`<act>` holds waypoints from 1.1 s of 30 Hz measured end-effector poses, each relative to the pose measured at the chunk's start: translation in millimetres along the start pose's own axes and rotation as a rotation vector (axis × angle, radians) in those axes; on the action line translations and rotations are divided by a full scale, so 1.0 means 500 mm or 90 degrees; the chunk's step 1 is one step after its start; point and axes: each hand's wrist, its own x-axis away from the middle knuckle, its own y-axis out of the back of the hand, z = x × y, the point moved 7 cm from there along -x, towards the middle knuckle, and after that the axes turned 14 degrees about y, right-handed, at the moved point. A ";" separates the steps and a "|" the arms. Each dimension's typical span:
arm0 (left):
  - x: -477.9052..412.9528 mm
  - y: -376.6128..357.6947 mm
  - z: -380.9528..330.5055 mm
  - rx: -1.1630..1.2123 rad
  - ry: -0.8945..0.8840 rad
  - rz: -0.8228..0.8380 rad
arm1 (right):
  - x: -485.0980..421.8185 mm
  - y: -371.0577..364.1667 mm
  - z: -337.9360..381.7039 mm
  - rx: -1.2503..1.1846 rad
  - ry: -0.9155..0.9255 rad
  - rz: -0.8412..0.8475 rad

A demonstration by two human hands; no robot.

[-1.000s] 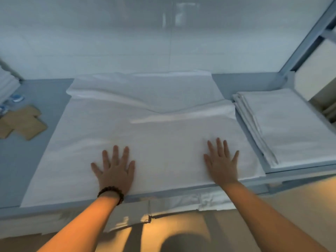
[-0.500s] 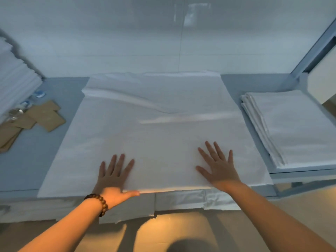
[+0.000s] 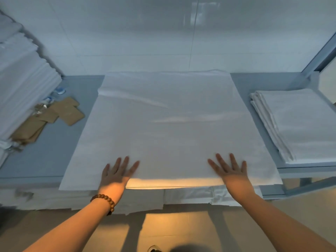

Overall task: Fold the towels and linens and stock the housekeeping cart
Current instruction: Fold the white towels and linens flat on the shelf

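Observation:
A large white sheet (image 3: 169, 124) lies folded flat on the grey-blue table (image 3: 47, 151), its near edge hanging over the table's front. My left hand (image 3: 116, 174), with a bead bracelet on the wrist, rests flat on the sheet's near edge with fingers straight and spread. My right hand (image 3: 231, 171) lies flat on the same edge further right, fingers spread too. Neither hand grips the cloth.
A pile of folded white linens (image 3: 298, 124) sits on the table at the right. A tall stack of white linens (image 3: 21, 84) stands at the left, with brown paper packets (image 3: 67, 111) and small wrapped items beside it. A tiled wall runs behind; a metal frame (image 3: 320, 53) rises at right.
Both hands have slid toward me along the sheet to its near edge, smoothing it. The view has shifted right to left, bringing the left stack into sight.

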 end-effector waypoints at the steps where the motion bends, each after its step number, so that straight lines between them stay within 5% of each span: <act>1: 0.002 -0.003 0.001 0.000 -0.002 -0.003 | 0.003 -0.004 -0.002 0.008 0.006 0.005; 9: 0.030 -0.002 0.036 0.067 -0.051 0.060 | 0.042 -0.018 0.005 0.016 0.029 0.019; 14: 0.058 0.023 0.060 0.125 -0.077 0.100 | 0.083 0.011 0.028 -0.012 0.029 -0.067; 17: 0.110 0.086 0.085 0.303 -0.039 -0.049 | 0.135 0.056 0.045 -0.015 0.070 -0.275; 21: 0.202 0.162 0.082 0.313 -0.084 -0.283 | 0.216 0.096 0.039 -0.025 0.092 -0.411; 33: 0.355 0.395 0.113 0.269 -0.081 -0.460 | 0.388 0.283 0.000 0.041 0.131 -0.623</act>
